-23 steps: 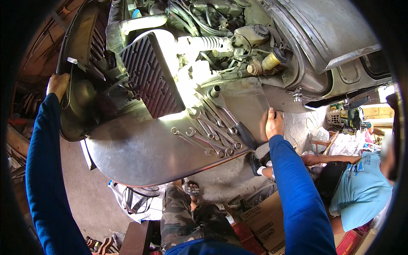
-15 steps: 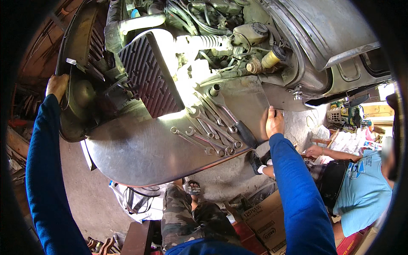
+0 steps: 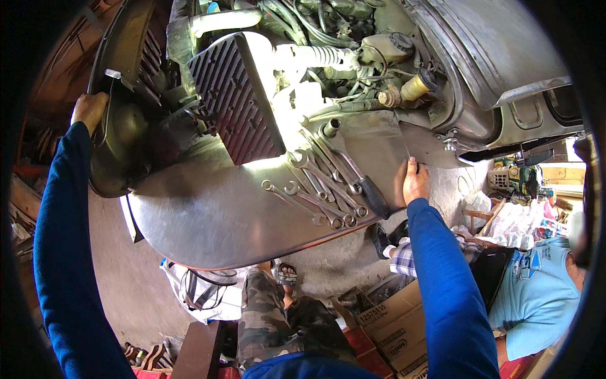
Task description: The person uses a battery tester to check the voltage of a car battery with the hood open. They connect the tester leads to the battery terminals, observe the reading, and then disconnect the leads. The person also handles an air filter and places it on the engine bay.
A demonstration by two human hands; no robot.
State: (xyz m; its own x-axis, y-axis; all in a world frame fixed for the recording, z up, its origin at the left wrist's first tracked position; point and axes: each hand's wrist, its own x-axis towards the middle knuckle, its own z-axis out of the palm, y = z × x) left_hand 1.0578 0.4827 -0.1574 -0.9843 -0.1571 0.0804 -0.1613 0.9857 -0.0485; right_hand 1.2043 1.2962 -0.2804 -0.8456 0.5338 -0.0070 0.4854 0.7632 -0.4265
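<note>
At the far left, my left hand [image 3: 89,112] is closed on the rim of the car's front panel [image 3: 121,136], beside its round housing. My right hand [image 3: 416,181] holds the edge of the metal fender [image 3: 208,224], thumb on top; its other fingers are partly hidden. Between my hands, several combination wrenches [image 3: 309,205] lie bunched on the fender. A socket wrench with a black grip [image 3: 372,197] lies along their right side, its socket [image 3: 331,128] toward the engine. A dark ribbed work light [image 3: 237,101] stands left of the wrenches, shining into the engine bay.
Hoses and a capped reservoir [image 3: 386,47] fill the open engine bay. A person in a light blue shirt [image 3: 536,303] sits at the right. Below are a cardboard box [image 3: 394,328], a white bag [image 3: 208,294] and a dark brown bench [image 3: 203,350].
The view has shifted a little, so the car and tools appear further right and slightly higher. Both hands keep their places on the metal. The seated person's arm has shifted.
</note>
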